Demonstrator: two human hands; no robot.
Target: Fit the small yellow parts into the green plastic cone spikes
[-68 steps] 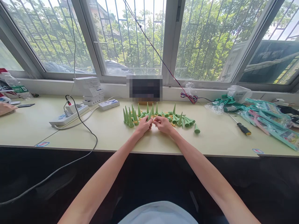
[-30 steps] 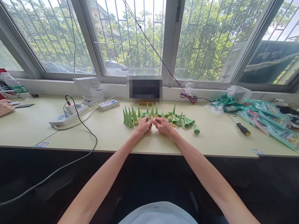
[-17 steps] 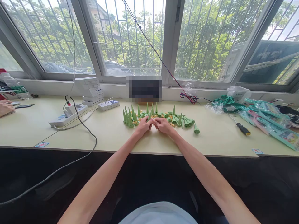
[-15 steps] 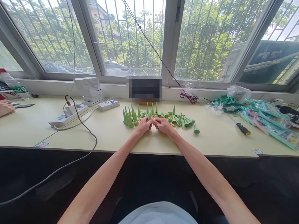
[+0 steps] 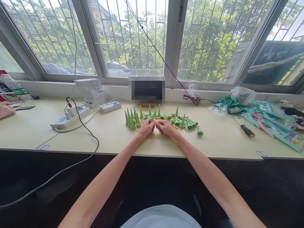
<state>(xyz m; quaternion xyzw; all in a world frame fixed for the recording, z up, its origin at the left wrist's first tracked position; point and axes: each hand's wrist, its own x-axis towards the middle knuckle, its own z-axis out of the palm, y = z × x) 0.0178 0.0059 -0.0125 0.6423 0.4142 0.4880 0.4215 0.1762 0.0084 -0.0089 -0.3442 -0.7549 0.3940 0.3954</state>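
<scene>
My left hand (image 5: 146, 127) is closed around a green cone (image 5: 152, 119) whose tip points up and slightly right. Close against it, my right hand (image 5: 165, 127) is pinched at the fingertips; whatever sits in them is too small to make out. Behind both hands, small yellow pieces (image 5: 176, 127) lie among more green cones. Several upright cones (image 5: 132, 123) stand in a cluster to the left. On the right, several lie on their sides, and one fallen cone (image 5: 199, 131) rests apart from the others.
A power strip (image 5: 70, 117) with a trailing black cable and stacked white boxes (image 5: 89, 90) are on the left. To the right lie a screwdriver (image 5: 247, 130) and teal plastic-wrapped packages (image 5: 273, 120). Another person's hand (image 5: 6, 109) shows at the far left edge of the table (image 5: 114, 139).
</scene>
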